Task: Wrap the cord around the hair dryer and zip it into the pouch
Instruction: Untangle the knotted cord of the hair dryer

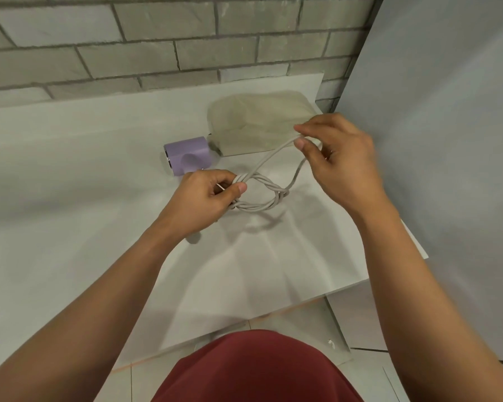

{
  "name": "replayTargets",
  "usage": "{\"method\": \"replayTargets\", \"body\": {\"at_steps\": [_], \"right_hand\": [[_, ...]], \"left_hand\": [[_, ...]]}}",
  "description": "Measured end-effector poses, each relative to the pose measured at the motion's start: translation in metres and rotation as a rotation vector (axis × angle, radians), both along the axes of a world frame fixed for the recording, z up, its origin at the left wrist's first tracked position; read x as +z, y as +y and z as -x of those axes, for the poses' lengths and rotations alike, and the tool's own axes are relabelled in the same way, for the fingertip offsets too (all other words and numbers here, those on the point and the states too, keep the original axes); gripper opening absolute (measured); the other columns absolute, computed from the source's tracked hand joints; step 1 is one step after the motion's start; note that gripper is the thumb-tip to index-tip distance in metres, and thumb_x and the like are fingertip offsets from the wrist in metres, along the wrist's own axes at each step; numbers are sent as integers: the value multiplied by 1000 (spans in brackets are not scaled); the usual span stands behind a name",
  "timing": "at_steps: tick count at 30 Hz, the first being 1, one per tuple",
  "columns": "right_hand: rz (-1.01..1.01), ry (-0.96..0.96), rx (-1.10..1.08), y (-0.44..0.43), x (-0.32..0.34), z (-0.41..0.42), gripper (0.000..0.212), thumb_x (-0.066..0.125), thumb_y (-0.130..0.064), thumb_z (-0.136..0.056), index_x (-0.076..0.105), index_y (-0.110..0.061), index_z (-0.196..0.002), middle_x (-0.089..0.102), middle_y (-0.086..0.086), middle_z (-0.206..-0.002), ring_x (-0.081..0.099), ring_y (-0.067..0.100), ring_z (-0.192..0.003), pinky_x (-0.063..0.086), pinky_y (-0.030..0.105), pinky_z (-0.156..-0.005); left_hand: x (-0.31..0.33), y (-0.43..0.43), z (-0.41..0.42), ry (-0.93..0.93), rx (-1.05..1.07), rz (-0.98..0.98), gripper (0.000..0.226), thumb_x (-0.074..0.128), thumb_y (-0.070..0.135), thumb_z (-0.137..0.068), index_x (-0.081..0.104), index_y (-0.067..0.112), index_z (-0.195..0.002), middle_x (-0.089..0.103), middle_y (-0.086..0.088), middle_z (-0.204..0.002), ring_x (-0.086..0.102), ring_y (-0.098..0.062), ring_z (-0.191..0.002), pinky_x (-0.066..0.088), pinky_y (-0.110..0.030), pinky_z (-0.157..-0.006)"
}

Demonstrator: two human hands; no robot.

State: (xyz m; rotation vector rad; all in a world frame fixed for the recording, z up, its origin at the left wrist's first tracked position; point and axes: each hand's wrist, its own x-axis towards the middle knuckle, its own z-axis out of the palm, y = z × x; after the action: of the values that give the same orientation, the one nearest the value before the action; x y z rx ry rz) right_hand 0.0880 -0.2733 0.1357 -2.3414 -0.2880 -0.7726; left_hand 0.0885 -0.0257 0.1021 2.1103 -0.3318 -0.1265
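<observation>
Lilac plastic hair dryer [186, 153]: it is lying on the white counter [70, 175], outside the pouch. I am judging the wrapping as under way, with bagging and zipping both left to do.
Left hand [209, 195]: fingers and thumb are curling round one end of the coil, gripping it just above the counter. The dryer's handle is running under this hand (I cannot tell whether the fingers are gripping it too).
Pale grey rubbery cord [262, 195]: several turns are sitting bunched in a twisted loop just right of the left thumb, so I am reading most of the length as gathered. One free run is rising from the coil towards the right hand, and another is dropping back to the loop's far end.
Beige soft fabric pouch [256, 120]: it is lying at the back of the counter, just beside the dryer's body. Its zip is not showing.
Right hand [340, 161]: thumb and forefinger are pinching the top of the cord's free run in front of the pouch's right corner, well apart from the coil.
</observation>
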Motion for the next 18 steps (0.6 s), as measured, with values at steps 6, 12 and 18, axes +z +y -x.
{"method": "replayTargets", "body": {"at_steps": [6, 12, 18], "right_hand": [[455, -5, 205, 28, -12, 14, 37, 67, -17, -97, 68, -23, -133, 64, -2, -133, 60, 27, -105, 59, 43, -64], [398, -4, 188, 29, -18, 7, 19, 66, -36, -99, 79, -28, -111, 67, -7, -102, 60, 21, -92, 54, 39, -56], [27, 16, 104, 15, -3, -2, 15, 73, -30, -98, 82, -24, -109, 70, -5, -99, 59, -2, -81, 50, 28, -70]], "left_hand": [[0, -3, -1, -15, 13, -3, 25, 68, 29, -99, 70, 19, -75, 65, 13, -56, 57, -3, -46, 50, -28, -57], [-1, 2, 2, -1, -66, -32, 33, 65, 34, -101, 68, 13, -75, 60, 8, -54, 53, -7, -48, 42, -25, -56], [-7, 7, 3, -9, -45, -43, 37, 65, 38, -100, 66, 11, -74, 66, -8, -61, 56, -21, -53, 42, -22, -54]]}}
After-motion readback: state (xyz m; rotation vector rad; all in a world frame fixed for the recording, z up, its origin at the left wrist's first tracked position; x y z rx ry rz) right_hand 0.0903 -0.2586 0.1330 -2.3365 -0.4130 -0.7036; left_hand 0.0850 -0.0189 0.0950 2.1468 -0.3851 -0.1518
